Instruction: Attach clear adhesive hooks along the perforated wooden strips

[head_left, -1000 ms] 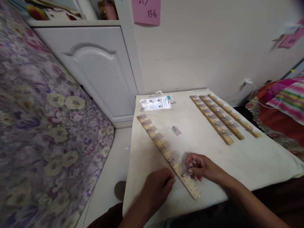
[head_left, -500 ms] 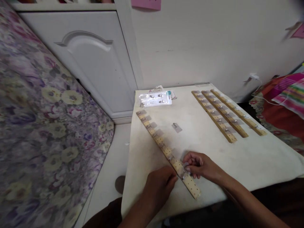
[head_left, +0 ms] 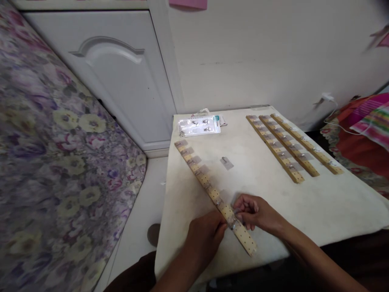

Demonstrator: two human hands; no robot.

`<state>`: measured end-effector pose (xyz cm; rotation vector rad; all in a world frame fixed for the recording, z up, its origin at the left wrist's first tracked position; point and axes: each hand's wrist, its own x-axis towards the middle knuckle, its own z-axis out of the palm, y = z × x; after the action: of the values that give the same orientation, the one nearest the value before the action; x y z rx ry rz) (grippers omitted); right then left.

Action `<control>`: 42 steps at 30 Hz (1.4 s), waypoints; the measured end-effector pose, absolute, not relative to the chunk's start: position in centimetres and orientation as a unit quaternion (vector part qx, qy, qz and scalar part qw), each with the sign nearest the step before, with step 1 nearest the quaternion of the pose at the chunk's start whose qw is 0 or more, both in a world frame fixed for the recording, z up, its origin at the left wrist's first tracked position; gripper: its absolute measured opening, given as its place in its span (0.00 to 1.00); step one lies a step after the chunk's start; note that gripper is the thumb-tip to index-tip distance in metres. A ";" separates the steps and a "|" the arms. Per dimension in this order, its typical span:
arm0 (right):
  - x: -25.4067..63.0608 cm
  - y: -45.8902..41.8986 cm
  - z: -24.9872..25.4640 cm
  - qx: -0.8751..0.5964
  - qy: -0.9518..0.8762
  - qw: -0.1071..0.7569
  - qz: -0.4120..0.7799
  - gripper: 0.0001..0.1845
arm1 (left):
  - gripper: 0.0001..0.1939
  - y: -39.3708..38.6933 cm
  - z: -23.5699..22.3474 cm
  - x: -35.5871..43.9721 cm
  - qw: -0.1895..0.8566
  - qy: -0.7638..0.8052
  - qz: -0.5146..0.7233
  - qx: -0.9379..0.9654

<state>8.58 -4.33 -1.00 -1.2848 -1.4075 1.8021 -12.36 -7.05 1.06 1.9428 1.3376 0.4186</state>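
Observation:
A pale wooden strip (head_left: 245, 240) with small dark holes lies slanted across the left part of the table. Several clear adhesive hooks (head_left: 199, 172), metal on transparent squares, sit along it. My left hand (head_left: 208, 233) is closed at the strip's left edge, thumb and fingers pinched against it; the fingertips are partly hidden. On the other side, my right hand (head_left: 253, 211) pinches the clear square of an adhesive hook (head_left: 234, 224) near the strip's front end. One loose adhesive hook (head_left: 226, 162) lies on the cloth beyond my hands.
Clear blister packs (head_left: 199, 126) with metal hooks lie at the table's back left. Three more wooden strips (head_left: 273, 150) with hooks lie at the right. A pale cloth (head_left: 322, 202) covers the table. Left are a white cabinet (head_left: 115, 81) and a floral curtain (head_left: 69, 162).
Both hands stay at nearly the same place on the strip. The right fingers have shifted very slightly around the hook's square; the whole view has moved a little.

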 end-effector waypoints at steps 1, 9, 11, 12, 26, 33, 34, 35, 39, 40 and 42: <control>8.6 -4.3 -1.0 -0.473 -0.520 0.256 0.663 0.08 | 0.05 -7.0 1.1 -12.3 0.361 0.522 0.162 0.755; 8.4 -4.3 -0.7 -0.476 -0.524 0.252 0.660 0.08 | 0.06 -7.1 1.0 -12.2 0.356 0.527 0.168 0.753; 8.4 -4.3 -0.7 -0.477 -0.523 0.252 0.660 0.08 | 0.06 -7.2 1.1 -12.2 0.356 0.525 0.169 0.754; 8.4 -4.3 -0.6 -0.477 -0.523 0.253 0.660 0.08 | 0.06 -7.2 1.1 -12.2 0.356 0.525 0.169 0.755; 8.4 -4.4 -0.8 -0.473 -0.532 0.256 0.654 0.06 | 0.06 -7.2 0.9 -12.2 0.351 0.527 0.171 0.755; 8.4 -4.4 -0.6 -0.471 -0.535 0.255 0.653 0.05 | 0.06 -7.1 0.7 -12.2 0.346 0.534 0.170 0.752; 8.4 -4.4 -0.6 -0.471 -0.535 0.255 0.653 0.05 | 0.06 -7.0 0.6 -12.2 0.345 0.535 0.171 0.752; 8.5 -4.4 -0.6 -0.472 -0.534 0.256 0.653 0.05 | 0.05 -7.0 0.6 -12.2 0.344 0.536 0.171 0.752; 8.4 -4.5 -0.5 -0.474 -0.534 0.255 0.652 0.05 | 0.05 -6.9 0.5 -12.2 0.343 0.536 0.167 0.753; 8.4 -4.5 -0.4 -0.474 -0.534 0.255 0.652 0.05 | 0.05 -7.0 0.6 -12.2 0.343 0.536 0.166 0.754; 8.4 -4.4 -0.4 -0.474 -0.534 0.254 0.652 0.05 | 0.06 -7.0 0.6 -12.2 0.344 0.534 0.167 0.754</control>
<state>8.42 -4.42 -0.38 -1.2878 -1.4516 1.7724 -12.17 -7.04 0.57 1.9591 1.3884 0.4329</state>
